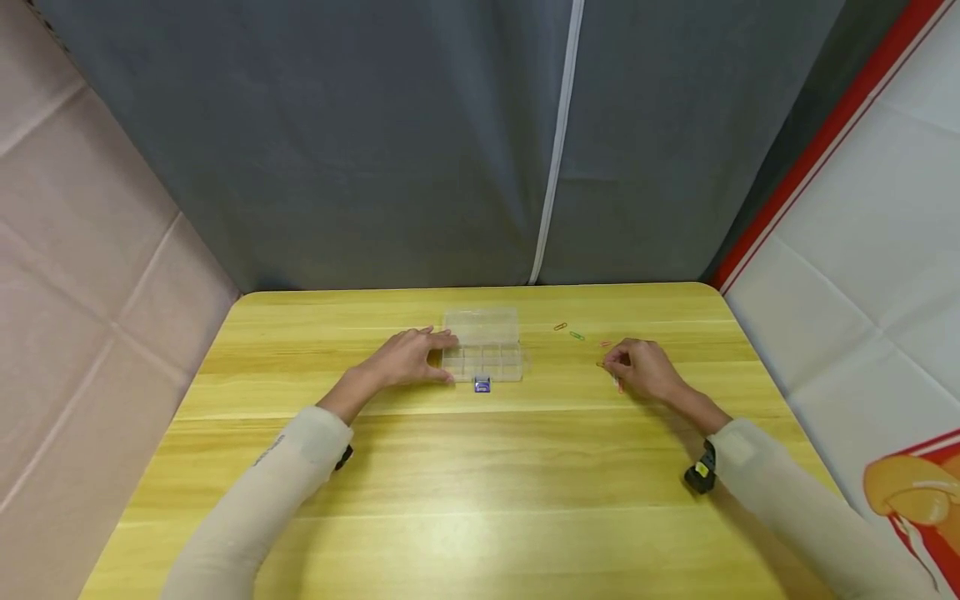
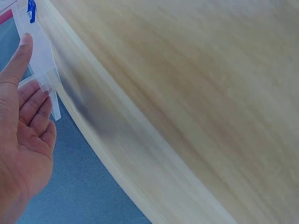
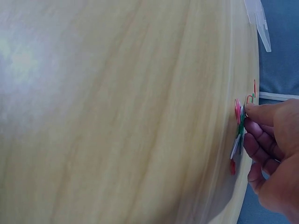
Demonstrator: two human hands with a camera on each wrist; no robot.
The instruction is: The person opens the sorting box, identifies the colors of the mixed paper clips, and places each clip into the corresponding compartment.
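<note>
A clear plastic compartment box (image 1: 483,350) lies open on the yellow wooden table (image 1: 480,483). My left hand (image 1: 408,357) rests against the box's left end with fingers straight; in the left wrist view the left hand (image 2: 23,121) touches the box's (image 2: 39,60) edge. My right hand (image 1: 641,367) sits to the right of the box, fingers curled down on a small pile of coloured paper clips (image 3: 238,133). The right hand (image 3: 271,149) pinches at them. Two loose clips (image 1: 568,331) lie between box and hand.
A small blue and silver binder clip (image 1: 482,384) lies just in front of the box. A grey curtain (image 1: 420,142) hangs behind the table, with a pink wall at left and a white and red banner at right.
</note>
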